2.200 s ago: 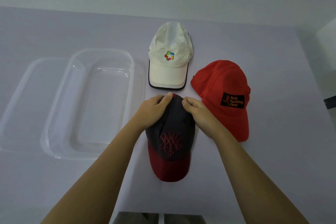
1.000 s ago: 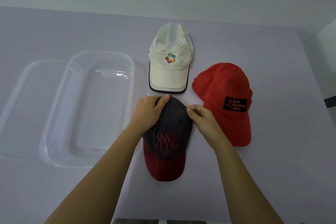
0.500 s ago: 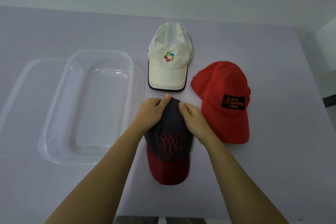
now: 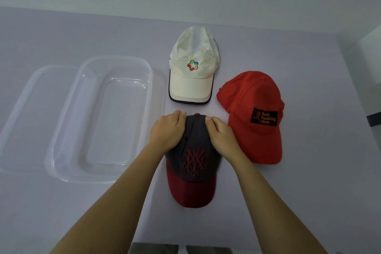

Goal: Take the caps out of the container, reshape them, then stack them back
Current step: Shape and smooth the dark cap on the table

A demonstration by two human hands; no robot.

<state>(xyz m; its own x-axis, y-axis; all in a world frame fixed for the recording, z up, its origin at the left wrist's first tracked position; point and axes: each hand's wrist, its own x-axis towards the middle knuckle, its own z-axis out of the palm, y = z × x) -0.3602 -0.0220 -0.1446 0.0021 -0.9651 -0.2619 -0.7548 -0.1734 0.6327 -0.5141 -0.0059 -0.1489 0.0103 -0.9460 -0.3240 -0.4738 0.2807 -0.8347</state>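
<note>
Fingers (image 4: 179, 115) of our left hand (image 4: 167, 130) and right hand (image 4: 220, 134) curl around the dark cap (image 4: 194, 164), gripping its crown, apparently to round it.

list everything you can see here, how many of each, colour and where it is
white cap: 1, cream with a dark-edged brim and a multicolour logo, farthest from the person
red cap: 1, red with a black patch, right of the other two
dark cap: 1, dark grey crown and red brim, nearest the person
container: 1, clear, left of the caps, nothing in it
lid: 1, clear, flat at the container's left side
table: 1, pale lilac, under everything
left hand: 1, grips the left side of the dark cap's crown
right hand: 1, pinches the right side of the same crown
</note>
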